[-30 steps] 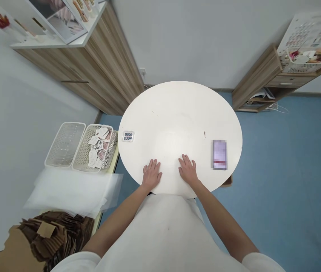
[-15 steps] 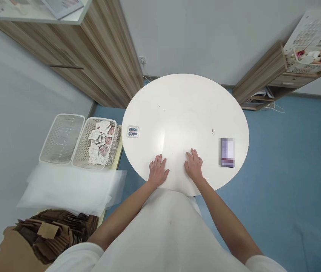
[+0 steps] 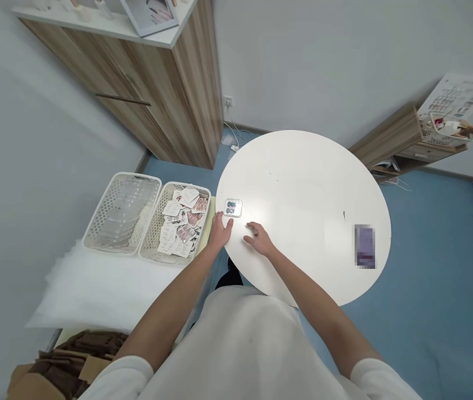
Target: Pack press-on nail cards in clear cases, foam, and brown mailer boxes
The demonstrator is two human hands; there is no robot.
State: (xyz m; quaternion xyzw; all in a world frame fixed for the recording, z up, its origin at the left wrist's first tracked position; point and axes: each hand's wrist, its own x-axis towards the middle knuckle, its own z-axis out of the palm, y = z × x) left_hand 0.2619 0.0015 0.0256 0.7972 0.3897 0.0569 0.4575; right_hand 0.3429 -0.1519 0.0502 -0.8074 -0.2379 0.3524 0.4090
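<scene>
A small clear case with dark blue, nail-like pieces in rows lies near the left edge of the round white table. My left hand is at the table's edge just below the case, thumb apart from the fingers, holding nothing. To the right of the case, my right hand hovers over or rests on the tabletop; I cannot tell which. Its fingers are bent and spread from the thumb, with nothing in them. Both hands appear apart from the case.
Left of the table stand a basket of printed packets and a basket of clear plastic cases. White sheets and brown folded cardboard lie nearer. A blurred purple item sits at the table's right. Behind is a wooden cabinet.
Both hands have left their flat rest at the table's near edge and moved left toward the small case. The view has turned left, so the table appears farther right.
</scene>
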